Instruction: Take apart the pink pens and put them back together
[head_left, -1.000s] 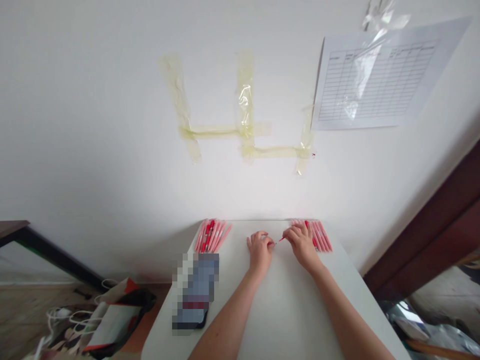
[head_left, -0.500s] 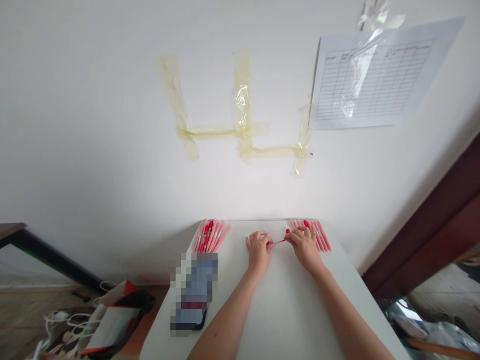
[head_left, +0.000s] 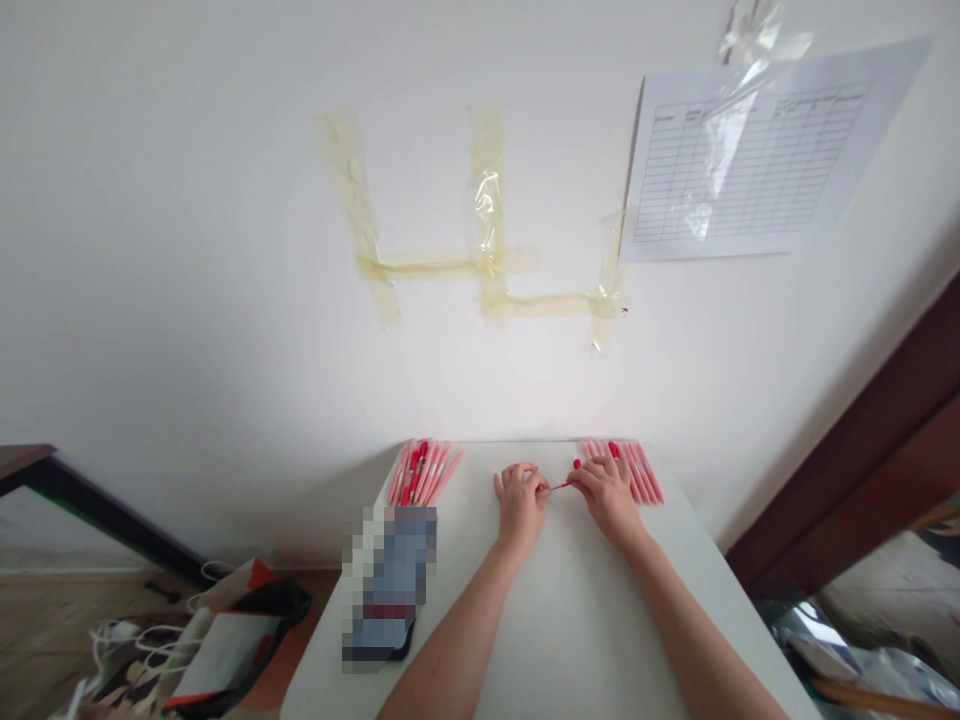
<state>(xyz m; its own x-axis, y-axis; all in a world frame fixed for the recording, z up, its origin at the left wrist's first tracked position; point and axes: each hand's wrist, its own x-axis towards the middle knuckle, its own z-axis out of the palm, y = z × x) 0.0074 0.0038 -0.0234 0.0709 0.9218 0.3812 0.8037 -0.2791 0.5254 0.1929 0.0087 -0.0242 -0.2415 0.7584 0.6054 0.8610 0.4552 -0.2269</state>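
My left hand is over the middle of the white table, its thumb and forefinger pinched on one end of a thin red pen. The fingers of my right hand close on the pen's other end. Between the hands a slim stretch of it shows, silvery toward the left and red toward the right; its ends are hidden by the fingers. A small red piece stands out just above the right fingertips; whether it belongs to the pen I cannot tell. Right behind that hand lies a row of pink and red pens.
Another bunch of pink and red pens lies at the table's back left. In front of it is a blurred-out phone. The white wall rises at the table's back edge, with tape strips and a printed sheet.
My right hand has shifted very slightly left, toward the left hand, and a little less of the pen shows between them. Both hands keep their grip.
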